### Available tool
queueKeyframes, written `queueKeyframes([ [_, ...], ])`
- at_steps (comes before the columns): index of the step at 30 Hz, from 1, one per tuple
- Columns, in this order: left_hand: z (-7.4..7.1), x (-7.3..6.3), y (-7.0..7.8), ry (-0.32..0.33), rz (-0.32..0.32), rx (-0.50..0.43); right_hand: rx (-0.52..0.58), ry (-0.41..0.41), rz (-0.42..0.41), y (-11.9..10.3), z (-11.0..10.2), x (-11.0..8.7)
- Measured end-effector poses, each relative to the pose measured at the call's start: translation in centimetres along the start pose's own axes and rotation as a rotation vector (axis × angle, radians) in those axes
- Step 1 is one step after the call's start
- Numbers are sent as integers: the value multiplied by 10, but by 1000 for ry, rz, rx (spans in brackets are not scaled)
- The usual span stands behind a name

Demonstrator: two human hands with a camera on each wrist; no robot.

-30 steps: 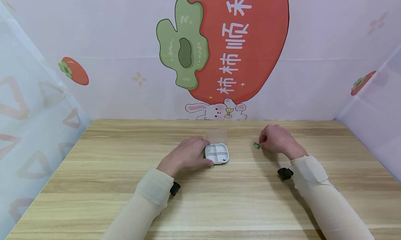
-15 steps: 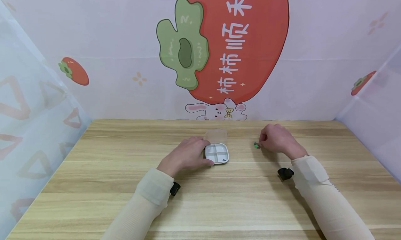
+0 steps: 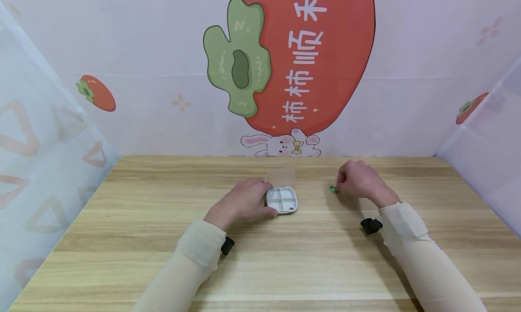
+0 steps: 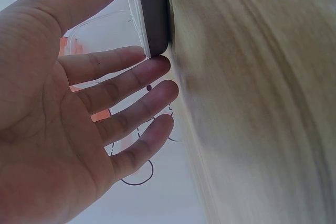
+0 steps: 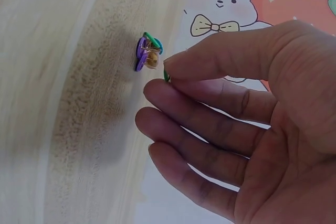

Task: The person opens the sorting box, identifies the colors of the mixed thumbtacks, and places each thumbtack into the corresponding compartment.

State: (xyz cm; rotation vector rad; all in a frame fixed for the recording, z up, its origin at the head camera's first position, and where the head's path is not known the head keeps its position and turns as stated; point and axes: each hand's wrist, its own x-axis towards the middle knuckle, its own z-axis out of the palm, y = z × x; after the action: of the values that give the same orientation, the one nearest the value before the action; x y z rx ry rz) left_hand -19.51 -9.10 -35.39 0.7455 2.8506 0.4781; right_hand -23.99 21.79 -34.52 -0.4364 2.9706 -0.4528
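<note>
Backdrop (image 3: 154, 36): pale printed cloth along the 12 o'clock side of the tabletop.
Tabletop (image 3: 252, 271): light wood grain; carries all parts listed below persimmon print.
Persimmon print (image 3: 346, 54): large, red, with green leaves and white characters; on the backdrop.
Sleeves (image 3: 191, 257): cream; left enters from 7 o'clock, right from 5 o'clock.
Left hand (image 3: 243, 199): at the 9 o'clock side of the box; thumb and index finger grip the box across its near and far edges; remaining fingers extended and spread, well visible in the left wrist view.
Right hand (image 3: 358, 182): near 3 o'clock from the box and well apart from it; thumb and index fingertips pinched together on the green piece; remaining fingers loosely bent.
Box (image 3: 285, 196): just off tabletop center, toward 1 o'clock; white interior, four compartments, dark outer shell; seated flat.
Lid (image 3: 281, 177): clear; stands open at the 12 o'clock edge of the box; exact angle cannot be told.
Wrist units (image 3: 371, 226): black; one at each cuff.
Tacks (image 5: 148, 53): small cluster on the tabletop, near 3 o'clock from the box, just beside the right fingertips; purple, green and blue heads, gold points; count cannot be told.
Green piece (image 5: 167, 74): in the right pinch; mostly hidden, only a green edge shows.
Dark piece (image 3: 291, 208): in the box, compartment between 3 and 6 o'clock; too small to identify.
</note>
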Motion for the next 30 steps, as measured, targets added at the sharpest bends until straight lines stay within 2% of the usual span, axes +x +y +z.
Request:
queueKeyframes([
  [9, 0, 0, 0, -2, -3, -11, 21, -1, -3, -3, -2, 0],
  [20, 0, 0, 0, -11, -9, -4, 20, 10, -79, -1, 0, 1],
  [30, 0, 0, 1, -9, -15, -9, 40, 11, -78, 0, 1, 2],
])
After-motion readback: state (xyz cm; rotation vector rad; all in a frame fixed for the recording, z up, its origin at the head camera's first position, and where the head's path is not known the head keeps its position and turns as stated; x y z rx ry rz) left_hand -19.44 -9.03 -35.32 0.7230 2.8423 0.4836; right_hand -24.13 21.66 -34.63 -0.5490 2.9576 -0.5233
